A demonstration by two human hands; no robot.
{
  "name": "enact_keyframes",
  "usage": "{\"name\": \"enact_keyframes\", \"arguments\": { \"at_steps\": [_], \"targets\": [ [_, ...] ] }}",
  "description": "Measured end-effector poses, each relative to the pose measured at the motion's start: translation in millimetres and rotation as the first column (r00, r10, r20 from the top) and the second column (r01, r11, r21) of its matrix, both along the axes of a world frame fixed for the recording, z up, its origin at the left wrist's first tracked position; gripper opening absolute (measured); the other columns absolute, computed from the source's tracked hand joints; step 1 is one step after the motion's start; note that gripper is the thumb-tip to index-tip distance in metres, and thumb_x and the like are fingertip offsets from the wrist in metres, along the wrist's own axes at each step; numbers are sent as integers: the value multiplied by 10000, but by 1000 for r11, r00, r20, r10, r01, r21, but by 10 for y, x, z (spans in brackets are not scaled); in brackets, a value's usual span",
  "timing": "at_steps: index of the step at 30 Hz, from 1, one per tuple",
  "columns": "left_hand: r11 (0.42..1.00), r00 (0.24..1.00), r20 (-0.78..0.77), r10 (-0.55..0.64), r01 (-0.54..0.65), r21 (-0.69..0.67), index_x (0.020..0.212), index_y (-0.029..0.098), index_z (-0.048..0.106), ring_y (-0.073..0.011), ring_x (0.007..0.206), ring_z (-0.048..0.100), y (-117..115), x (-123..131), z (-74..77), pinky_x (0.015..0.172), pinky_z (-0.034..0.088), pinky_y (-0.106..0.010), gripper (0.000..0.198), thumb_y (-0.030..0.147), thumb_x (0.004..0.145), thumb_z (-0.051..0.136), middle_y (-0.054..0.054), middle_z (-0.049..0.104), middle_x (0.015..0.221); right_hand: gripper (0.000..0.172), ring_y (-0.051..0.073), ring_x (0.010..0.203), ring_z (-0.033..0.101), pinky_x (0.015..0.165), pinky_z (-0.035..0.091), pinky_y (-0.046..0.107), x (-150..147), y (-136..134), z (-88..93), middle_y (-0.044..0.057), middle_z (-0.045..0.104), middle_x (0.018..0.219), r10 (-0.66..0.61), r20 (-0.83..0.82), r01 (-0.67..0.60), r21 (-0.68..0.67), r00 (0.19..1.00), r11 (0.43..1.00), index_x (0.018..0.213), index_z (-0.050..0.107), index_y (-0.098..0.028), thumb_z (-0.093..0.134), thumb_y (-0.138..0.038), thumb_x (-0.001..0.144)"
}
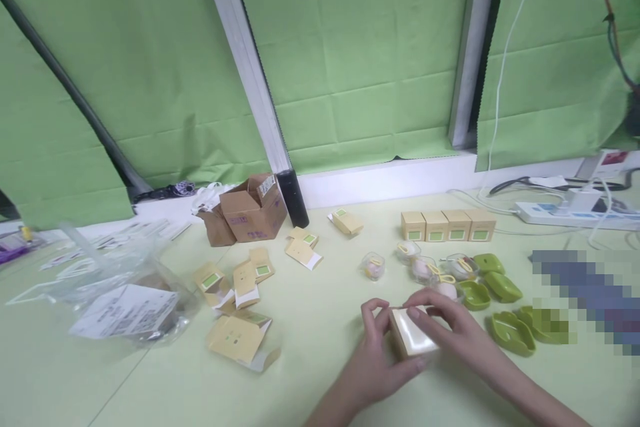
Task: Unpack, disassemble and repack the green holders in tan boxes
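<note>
A small tan cardboard box with a shiny white flap facing up sits between my hands near the front of the table. My left hand wraps its left and near sides, thumb along the bottom edge. From the right, my right hand grips the far edge, with its thumb pressed on the white flap. What the box contains is hidden. Just beyond my right hand lie several clear round cases with pale pink things and yellow loops. Several green shell-like holders lie to the right.
A row of closed tan boxes stands at the back right. Flattened and partly folded boxes are scattered left of centre. Behind them are an open brown carton and a black cylinder. A clear plastic bag lies left; a power strip lies right.
</note>
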State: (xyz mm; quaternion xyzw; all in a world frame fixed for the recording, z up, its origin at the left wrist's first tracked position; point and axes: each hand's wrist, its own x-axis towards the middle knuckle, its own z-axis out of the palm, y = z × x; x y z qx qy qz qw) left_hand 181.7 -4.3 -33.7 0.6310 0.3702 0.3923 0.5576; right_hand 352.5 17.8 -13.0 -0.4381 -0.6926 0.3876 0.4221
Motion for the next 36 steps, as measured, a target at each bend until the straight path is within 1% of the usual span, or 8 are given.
{"name": "enact_keyframes", "arguments": {
  "at_steps": [7,12,15,21,24,27,31,36],
  "targets": [
    [999,999,-22,-40,41,28,1066,207,341,-249,1107,493,13,-1,27,919,359,-383,434,255,744,627,-134,519,1183,258,222,825,593,722,448,320,-9,34,-23,39,664,840,-1,2,1,-70,1000,998,790,654,-220,530,-445,803],
    [986,963,-253,97,-58,156,1216,218,335,-234,1156,435,-39,-18,90,974,337,-379,607,199,692,641,-97,456,1250,319,202,807,583,694,475,297,-68,90,-204,24,608,838,-92,-143,63,-197,986,978,927,600,-218,603,-471,732],
    [960,923,-354,152,-52,275,1143,243,479,-218,1065,487,81,-51,244,929,385,-356,483,211,692,650,-54,521,1164,376,201,842,574,725,479,301,-66,118,-251,20,579,832,-211,-260,167,-183,942,969,999,566,-218,610,-472,725],
    [878,877,-263,402,-289,381,1151,179,459,-178,947,557,1175,38,627,826,467,-320,423,297,773,606,-88,538,1158,311,221,898,556,761,466,310,9,125,-164,44,604,903,-321,-360,300,-115,876,947,929,589,-233,611,-457,715],
    [869,845,-324,425,-281,408,1133,159,495,-205,1010,535,1791,196,627,853,461,-387,374,290,796,594,-91,532,1163,279,214,853,560,739,463,312,-17,122,-200,42,609,887,-256,-370,226,-121,893,967,894,607,-232,615,-445,715],
    [892,823,-416,386,-219,395,1131,163,513,-198,961,563,2114,380,491,804,487,-410,319,322,855,510,-78,545,1142,257,194,781,552,700,452,300,-77,123,-279,34,601,858,-235,-392,204,-119,890,972,867,617,-227,601,-443,728],
    [893,782,-488,388,-188,409,1140,166,507,-199,966,562,2122,497,351,806,486,-413,322,319,857,506,-79,540,1153,241,184,745,538,670,433,290,-127,119,-332,31,589,835,-239,-417,221,-91,877,971,845,617,-220,564,-437,758],
    [854,706,-524,477,-232,465,1089,155,496,-254,1099,459,1722,192,307,953,364,-399,534,445,675,668,-108,530,1126,194,189,792,538,718,439,307,-121,89,-306,35,586,853,-151,-371,132,-76,916,988,862,607,-220,537,-386,790]
  ]
}}
